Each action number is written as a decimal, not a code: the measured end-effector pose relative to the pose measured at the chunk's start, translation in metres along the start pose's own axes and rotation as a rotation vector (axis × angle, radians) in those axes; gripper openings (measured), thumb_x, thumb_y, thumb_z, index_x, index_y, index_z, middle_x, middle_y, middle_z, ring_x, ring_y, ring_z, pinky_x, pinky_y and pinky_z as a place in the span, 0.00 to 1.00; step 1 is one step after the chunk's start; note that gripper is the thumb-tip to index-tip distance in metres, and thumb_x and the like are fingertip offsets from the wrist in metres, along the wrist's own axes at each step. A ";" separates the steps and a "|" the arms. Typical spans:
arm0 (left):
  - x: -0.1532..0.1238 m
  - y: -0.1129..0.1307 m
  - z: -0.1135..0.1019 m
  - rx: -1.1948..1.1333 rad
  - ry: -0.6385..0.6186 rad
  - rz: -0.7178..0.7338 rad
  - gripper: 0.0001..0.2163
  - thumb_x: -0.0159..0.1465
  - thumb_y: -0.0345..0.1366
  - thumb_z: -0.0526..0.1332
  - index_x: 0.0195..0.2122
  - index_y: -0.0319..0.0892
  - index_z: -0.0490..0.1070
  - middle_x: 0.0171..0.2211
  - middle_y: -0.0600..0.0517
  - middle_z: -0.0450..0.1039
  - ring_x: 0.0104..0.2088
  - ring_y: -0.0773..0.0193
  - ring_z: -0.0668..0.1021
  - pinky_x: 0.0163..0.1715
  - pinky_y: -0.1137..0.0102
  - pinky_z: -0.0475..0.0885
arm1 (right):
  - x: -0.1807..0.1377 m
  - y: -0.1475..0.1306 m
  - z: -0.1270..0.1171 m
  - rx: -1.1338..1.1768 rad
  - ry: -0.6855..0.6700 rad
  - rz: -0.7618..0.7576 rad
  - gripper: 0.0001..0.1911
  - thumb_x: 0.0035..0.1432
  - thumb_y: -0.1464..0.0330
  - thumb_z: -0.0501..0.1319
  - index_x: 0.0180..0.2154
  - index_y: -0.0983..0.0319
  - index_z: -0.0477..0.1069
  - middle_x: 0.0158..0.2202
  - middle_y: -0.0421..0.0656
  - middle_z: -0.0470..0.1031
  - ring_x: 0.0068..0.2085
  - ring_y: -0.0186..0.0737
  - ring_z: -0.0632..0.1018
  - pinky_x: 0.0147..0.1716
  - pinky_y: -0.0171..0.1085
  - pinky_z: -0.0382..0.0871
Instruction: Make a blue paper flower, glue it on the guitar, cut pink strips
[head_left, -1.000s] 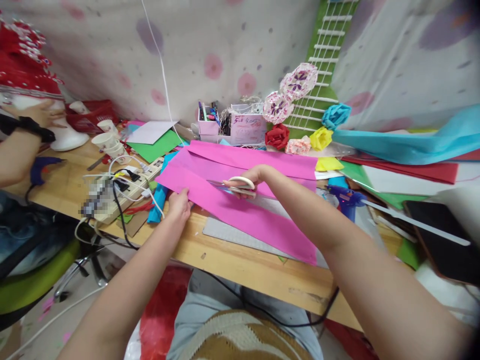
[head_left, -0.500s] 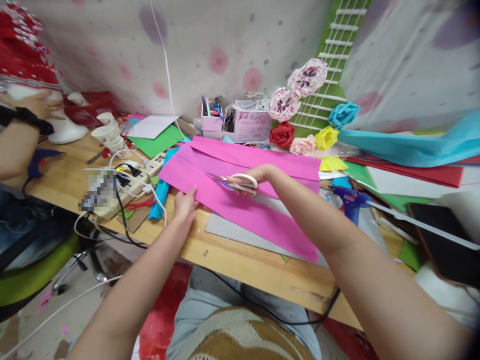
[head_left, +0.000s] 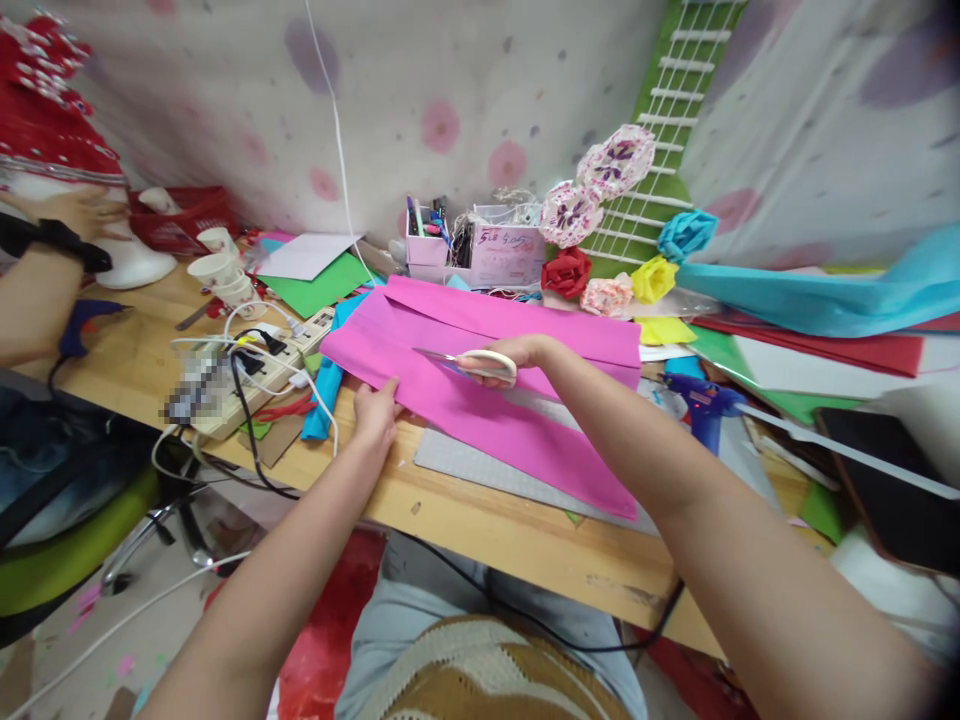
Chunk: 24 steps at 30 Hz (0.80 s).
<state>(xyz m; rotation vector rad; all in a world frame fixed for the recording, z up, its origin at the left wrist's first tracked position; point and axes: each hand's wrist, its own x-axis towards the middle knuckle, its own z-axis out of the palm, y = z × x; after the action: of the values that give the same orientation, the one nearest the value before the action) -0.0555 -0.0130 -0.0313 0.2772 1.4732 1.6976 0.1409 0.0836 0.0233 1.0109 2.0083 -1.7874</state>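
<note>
A large sheet of bright pink paper (head_left: 517,440), which looks like crepe paper, lies across the table with a slit running in from its right side. My right hand (head_left: 521,355) is closed round the white handles of a pair of scissors (head_left: 487,366). Their blades point left and lie at the inner end of the slit, over the sheet. At the sheet's near left edge, my left hand (head_left: 377,412) pinches the paper, thumb on top. Under the paper, a grey mat (head_left: 457,456) shows through the slit and along the near side.
Left of the sheet are a power strip (head_left: 281,370) with tangled cables and paper cups (head_left: 217,268). Behind stands a pen box (head_left: 427,245). Paper flowers (head_left: 566,272), a blue glue gun (head_left: 703,405) and a phone (head_left: 877,470) lie rightward. Another person's hand (head_left: 82,215) is at far left.
The view has shifted slightly. By my left hand, the pink paper's near edge is a little more wrinkled. Both hands keep their grips, and the scissors have barely moved.
</note>
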 end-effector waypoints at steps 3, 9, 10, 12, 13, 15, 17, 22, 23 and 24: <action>0.002 -0.001 0.000 0.007 0.002 -0.002 0.07 0.52 0.21 0.60 0.31 0.37 0.66 0.26 0.53 0.71 0.25 0.70 0.75 0.36 0.65 0.75 | -0.001 0.000 0.000 -0.034 0.071 0.020 0.26 0.55 0.47 0.52 0.28 0.65 0.61 0.18 0.35 0.60 0.17 0.25 0.63 0.17 0.27 0.59; 0.003 -0.002 0.000 0.013 -0.020 -0.005 0.06 0.52 0.22 0.59 0.30 0.37 0.66 0.27 0.52 0.70 0.25 0.70 0.76 0.36 0.64 0.76 | 0.000 0.006 -0.001 -0.026 0.053 0.005 0.24 0.57 0.48 0.51 0.29 0.65 0.62 0.19 0.35 0.60 0.19 0.26 0.63 0.19 0.28 0.61; 0.003 -0.002 -0.001 0.014 -0.023 -0.008 0.06 0.52 0.22 0.60 0.30 0.37 0.66 0.27 0.52 0.70 0.25 0.70 0.76 0.36 0.64 0.75 | 0.000 0.008 -0.002 -0.017 0.016 0.005 0.24 0.57 0.49 0.52 0.30 0.65 0.62 0.19 0.35 0.60 0.20 0.26 0.64 0.20 0.28 0.61; 0.003 -0.001 -0.002 0.017 -0.022 -0.013 0.06 0.52 0.23 0.60 0.30 0.37 0.67 0.27 0.52 0.70 0.26 0.70 0.76 0.35 0.65 0.75 | 0.001 0.011 -0.004 -0.008 -0.048 0.020 0.25 0.56 0.47 0.52 0.31 0.65 0.62 0.21 0.36 0.62 0.21 0.26 0.66 0.21 0.28 0.64; 0.002 -0.001 -0.002 0.017 -0.020 -0.016 0.06 0.51 0.23 0.60 0.30 0.37 0.67 0.27 0.52 0.70 0.26 0.70 0.76 0.35 0.65 0.75 | 0.001 0.013 -0.005 -0.008 -0.071 0.029 0.26 0.55 0.46 0.52 0.32 0.65 0.62 0.22 0.37 0.63 0.22 0.27 0.67 0.22 0.29 0.65; 0.002 0.000 -0.003 0.015 -0.022 -0.016 0.06 0.51 0.23 0.60 0.29 0.37 0.66 0.27 0.52 0.70 0.26 0.70 0.75 0.35 0.65 0.75 | -0.001 0.015 -0.009 -0.021 -0.101 0.048 0.29 0.54 0.44 0.51 0.34 0.66 0.63 0.24 0.38 0.65 0.23 0.28 0.69 0.24 0.29 0.67; 0.001 0.001 -0.003 0.014 -0.020 -0.015 0.06 0.52 0.23 0.60 0.29 0.37 0.66 0.27 0.53 0.70 0.25 0.70 0.75 0.35 0.65 0.76 | -0.005 0.017 -0.013 -0.053 -0.113 0.064 0.31 0.52 0.42 0.51 0.34 0.66 0.64 0.26 0.39 0.66 0.25 0.29 0.70 0.24 0.30 0.67; 0.000 0.002 -0.003 0.014 -0.026 -0.016 0.06 0.52 0.23 0.60 0.30 0.37 0.67 0.27 0.53 0.70 0.24 0.70 0.75 0.35 0.65 0.75 | -0.008 0.014 -0.017 -0.083 -0.134 0.087 0.35 0.48 0.39 0.50 0.34 0.66 0.65 0.26 0.41 0.68 0.26 0.31 0.72 0.25 0.31 0.69; 0.000 0.002 -0.003 0.013 -0.029 -0.016 0.06 0.52 0.23 0.60 0.30 0.37 0.67 0.27 0.53 0.70 0.24 0.70 0.75 0.35 0.66 0.75 | -0.006 0.012 -0.015 -0.075 -0.137 0.092 0.35 0.48 0.39 0.50 0.34 0.66 0.65 0.26 0.41 0.68 0.25 0.31 0.72 0.25 0.31 0.69; 0.000 0.002 -0.003 0.012 -0.028 -0.017 0.06 0.51 0.22 0.60 0.30 0.37 0.67 0.27 0.52 0.70 0.24 0.70 0.75 0.35 0.66 0.75 | -0.003 0.009 -0.013 -0.066 -0.134 0.098 0.35 0.48 0.39 0.50 0.34 0.65 0.65 0.26 0.40 0.68 0.25 0.30 0.72 0.25 0.31 0.69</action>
<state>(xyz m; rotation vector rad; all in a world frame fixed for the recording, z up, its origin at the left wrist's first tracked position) -0.0584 -0.0152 -0.0303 0.2929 1.4621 1.6652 0.1526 0.0953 0.0211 0.9268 1.8914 -1.6802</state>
